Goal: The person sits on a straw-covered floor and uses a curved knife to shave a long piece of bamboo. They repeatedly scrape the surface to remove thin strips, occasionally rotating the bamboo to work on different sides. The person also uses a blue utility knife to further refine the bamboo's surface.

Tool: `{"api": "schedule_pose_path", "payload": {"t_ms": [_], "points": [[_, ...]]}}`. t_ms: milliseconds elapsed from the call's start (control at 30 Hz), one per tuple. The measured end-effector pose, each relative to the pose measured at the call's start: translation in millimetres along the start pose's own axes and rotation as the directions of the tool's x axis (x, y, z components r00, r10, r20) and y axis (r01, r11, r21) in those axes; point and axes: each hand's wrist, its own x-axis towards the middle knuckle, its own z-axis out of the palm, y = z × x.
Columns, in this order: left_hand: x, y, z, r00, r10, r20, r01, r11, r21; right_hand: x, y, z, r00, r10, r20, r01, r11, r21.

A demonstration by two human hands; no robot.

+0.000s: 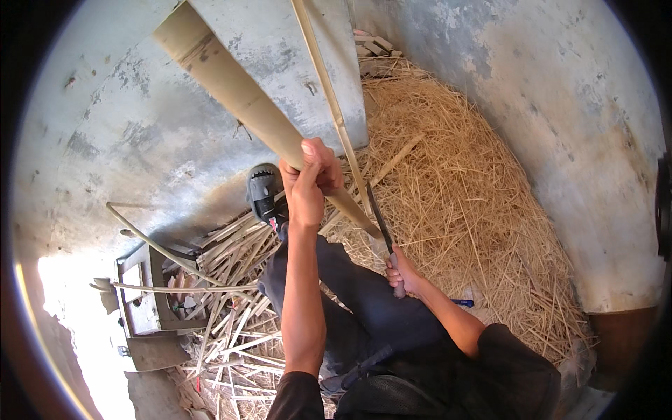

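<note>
A thick bamboo pole (241, 94) slants from the upper left down to the middle, its lower end close to my right hand. My left hand (311, 182) is closed round its lower half. In my right hand (404, 274) is the handle of a long knife (379, 215), its dark blade pointing up and away from me. A narrow bamboo strip (325, 84) comes down from the top edge and passes just right of my left hand. Its lower end meets the blade near the tip; whether the edge is in the strip cannot be made out.
A big heap of straw-coloured shavings (462, 189) fills the floor at the right, up to the weathered wall (581, 140). Split bamboo sticks (241, 332) lie scattered at the left, beside an open wooden box (147, 297). My dark shoe (263, 190) shows beyond my left forearm.
</note>
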Motion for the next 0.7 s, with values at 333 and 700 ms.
{"api": "schedule_pose_path", "payload": {"t_ms": [333, 700], "points": [[3.4, -2.4, -4.3, 0.997, -0.069, 0.031, 0.068, 0.997, 0.03, -53.5, -57.0, 50.0, 0.896, -0.39, 0.215, 0.399, 0.917, -0.003], [1.9, 1.4, -3.2, 0.996, -0.089, -0.008, 0.09, 0.992, 0.091, -70.5, -70.0, 79.1, 0.914, -0.36, 0.187, 0.364, 0.931, 0.019]]}}
